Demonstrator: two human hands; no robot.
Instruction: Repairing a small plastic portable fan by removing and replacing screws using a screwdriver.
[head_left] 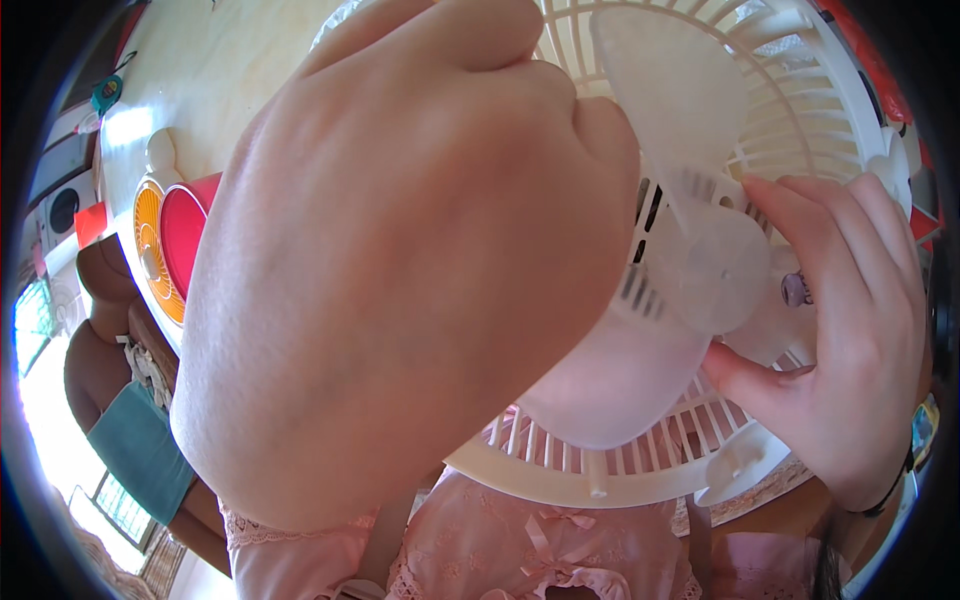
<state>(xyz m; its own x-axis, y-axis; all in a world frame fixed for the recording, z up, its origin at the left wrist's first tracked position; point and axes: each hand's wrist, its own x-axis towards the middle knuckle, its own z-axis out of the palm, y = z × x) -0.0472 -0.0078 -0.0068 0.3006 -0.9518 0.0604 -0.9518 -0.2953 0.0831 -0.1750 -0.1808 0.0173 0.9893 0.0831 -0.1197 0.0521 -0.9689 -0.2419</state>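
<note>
My left hand [410, 230] looms close in front, its back toward me and its fingers curled closed; whatever they may hold is hidden. On the right, my right hand [850, 290] curves around a translucent white fan blade [725, 270], thumb at its lower edge and fingertips by the hub. A ring with a purple stone is on one finger. Behind the blade lies a white round fan grille [540, 485], and slotted white parts show beside the hub. My left hand covers the left part of the grille.
A red round container [185, 225] and a small orange-faced fan [147, 230] stand at the table's left edge. Farther left are a teal tape measure [106, 93] and a brown chair [105, 290] with a teal cloth [145, 450]. Red material [870, 60] lies at the far right.
</note>
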